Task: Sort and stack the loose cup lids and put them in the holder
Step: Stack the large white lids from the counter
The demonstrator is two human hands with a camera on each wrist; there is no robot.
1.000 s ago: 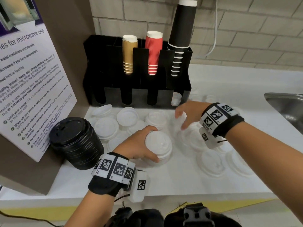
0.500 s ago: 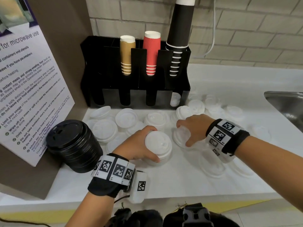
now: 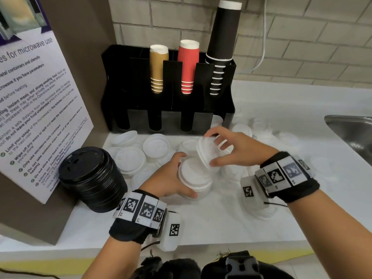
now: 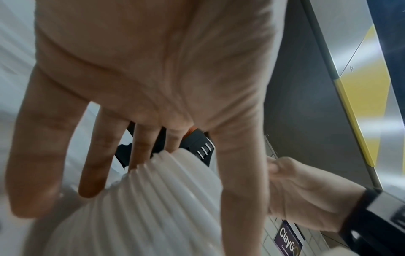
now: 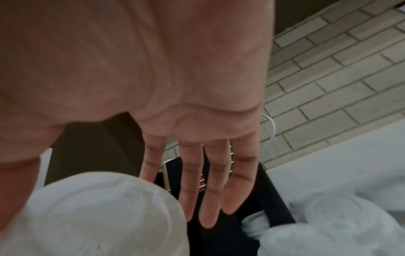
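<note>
Here right hand (image 3: 239, 148) tilts lid (image 3: 207, 151) over stack (image 3: 194, 179)

A microwave-use notice (image 3: 34, 109) leans at nine o'clock on a brown panel (image 3: 88, 63). At twelve o'clock stand a tan cup stack (image 3: 158, 67), a red ribbed cup stack (image 3: 188, 65) and a tall black cup stack (image 3: 223, 43), with a brick wall (image 3: 302, 37) and a white cable (image 3: 263, 43) behind. A steel sink (image 3: 350, 131) sits at three o'clock in the white counter (image 3: 201, 224).
</note>
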